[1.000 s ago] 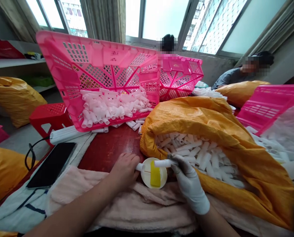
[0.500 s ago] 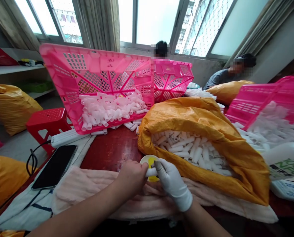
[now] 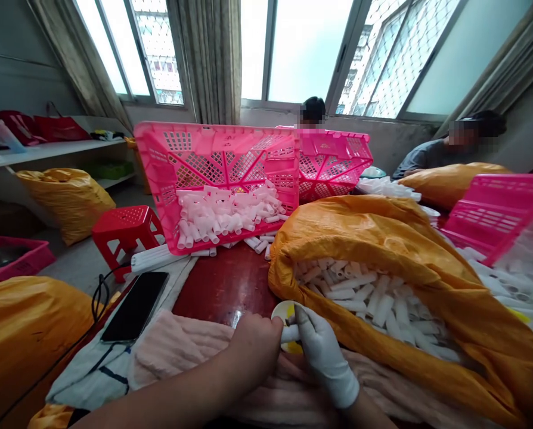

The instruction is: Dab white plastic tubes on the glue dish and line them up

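Between my hands lies a short white plastic tube [image 3: 290,333], held level. My bare left hand [image 3: 258,342] is closed around its left end. My right hand [image 3: 322,351], in a white glove with a dark fingertip showing, pinches the right end. Just behind the tube sits a small round white dish [image 3: 279,310] with something yellow in it, partly hidden by my hands. To the right, an orange woven sack [image 3: 360,220] gapes wide, full of white tubes [image 3: 385,307]. A pink towel [image 3: 186,339] lies beneath my forearms.
A tilted pink crate [image 3: 159,173] holds several white tubes. A phone [image 3: 135,307] rests on a cloth at the left, near a power strip [image 3: 152,259] and a red stool [image 3: 126,229]. Another pink crate [image 3: 494,205] stands right. Two people sit across the table.
The head view has swung left and up, so everything appears shifted right and lower. Both hands keep their hold on the tube, with little other visible change.
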### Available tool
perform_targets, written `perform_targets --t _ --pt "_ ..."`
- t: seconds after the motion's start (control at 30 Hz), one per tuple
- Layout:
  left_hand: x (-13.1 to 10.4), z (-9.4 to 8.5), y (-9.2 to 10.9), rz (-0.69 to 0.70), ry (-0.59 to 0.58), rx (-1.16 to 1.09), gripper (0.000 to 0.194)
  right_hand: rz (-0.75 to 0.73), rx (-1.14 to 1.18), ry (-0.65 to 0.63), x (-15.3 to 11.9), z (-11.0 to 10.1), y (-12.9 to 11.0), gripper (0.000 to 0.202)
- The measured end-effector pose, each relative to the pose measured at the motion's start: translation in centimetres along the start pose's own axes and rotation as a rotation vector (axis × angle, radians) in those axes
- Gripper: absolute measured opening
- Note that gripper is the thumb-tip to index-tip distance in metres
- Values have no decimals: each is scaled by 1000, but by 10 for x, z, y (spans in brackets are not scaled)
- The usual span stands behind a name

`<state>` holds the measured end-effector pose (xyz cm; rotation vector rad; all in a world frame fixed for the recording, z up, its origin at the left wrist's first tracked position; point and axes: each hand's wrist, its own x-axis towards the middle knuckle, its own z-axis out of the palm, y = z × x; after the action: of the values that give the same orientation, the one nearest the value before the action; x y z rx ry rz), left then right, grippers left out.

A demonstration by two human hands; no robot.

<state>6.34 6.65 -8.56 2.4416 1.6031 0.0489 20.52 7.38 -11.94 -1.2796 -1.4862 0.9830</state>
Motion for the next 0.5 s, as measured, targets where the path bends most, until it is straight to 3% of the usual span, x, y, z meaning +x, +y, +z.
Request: perform_targets --t 0.07,0.27,0.33,0.43,0.5 --pt "1 -2 -3 7 -27 -19 18 20 23 8 2 3 -1 45" --pt "-3 -11 -9 148 -306 -455 16 -221 -126 -69 -13 -6 -11 39" --pt "1 -9 -2 124 -268 -383 17 -181 -100 -51 -12 -11 -10 38" --pt "11 -4 12 13 -81 -67 17 -12 31 56 -3 -16 -6 42" --pt "13 -4 19 -17 -52 13 18 37 80 87 0 -17 -5 43"
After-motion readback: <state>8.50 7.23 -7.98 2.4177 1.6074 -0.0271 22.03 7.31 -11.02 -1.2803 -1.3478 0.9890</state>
